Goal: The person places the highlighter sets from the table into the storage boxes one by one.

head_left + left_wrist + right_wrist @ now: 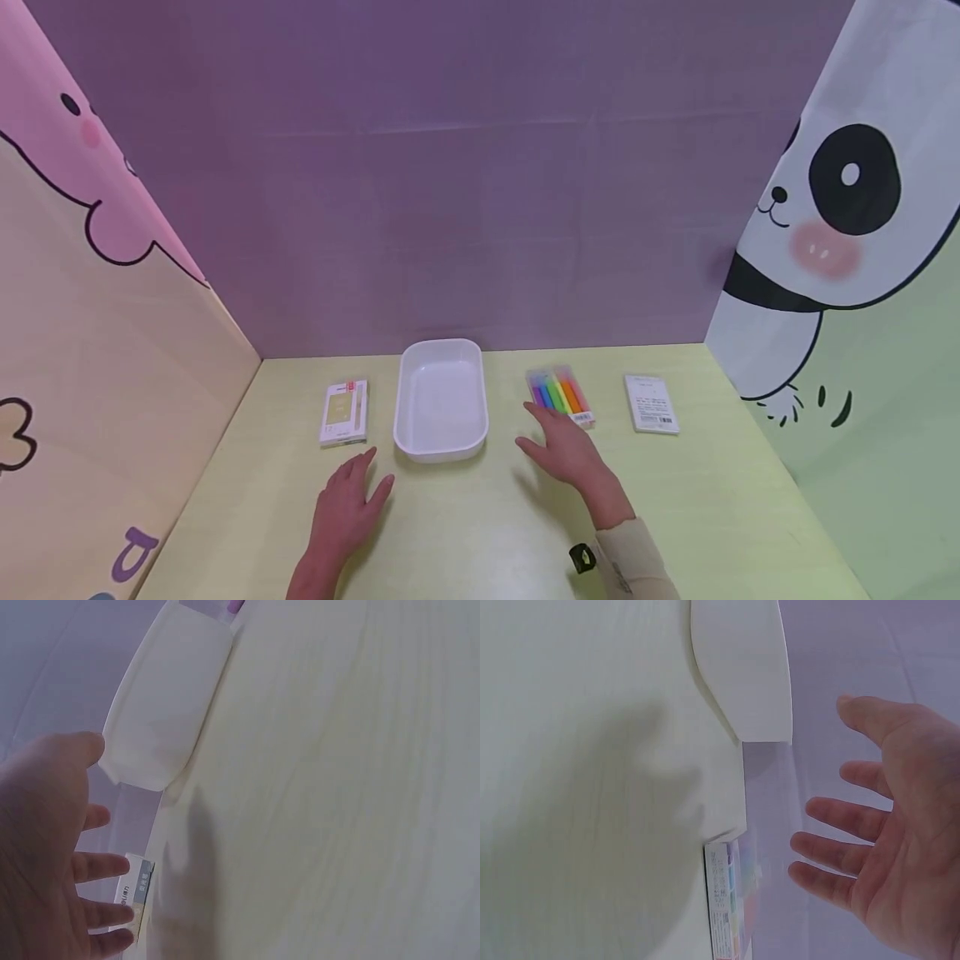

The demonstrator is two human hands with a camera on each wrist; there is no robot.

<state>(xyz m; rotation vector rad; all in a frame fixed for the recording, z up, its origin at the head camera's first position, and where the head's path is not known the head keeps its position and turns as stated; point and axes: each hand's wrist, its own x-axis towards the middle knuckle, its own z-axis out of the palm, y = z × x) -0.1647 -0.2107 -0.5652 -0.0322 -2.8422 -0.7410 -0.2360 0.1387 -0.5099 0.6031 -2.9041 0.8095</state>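
My left hand (347, 510) hovers over the front left of the table, fingers spread and holding nothing. Just beyond its fingertips lies a white and gold flat box (343, 414). To the right of that box stands a white plastic tray (441, 400), with nothing in it. My right hand (564, 446) reaches forward with loosely extended fingers, its fingertips overlapping the near edge of a clear pack of rainbow-coloured markers (558, 395) in the head view. In the right wrist view a gap shows between those fingers and the marker pack (724, 900).
A white flat box with printed text and a barcode (652, 405) lies at the right. A purple backdrop (480, 183) rises behind the table (465, 533). Printed side panels, one with a panda (847, 208), flank it. A small black object (582, 557) sits at my right cuff.
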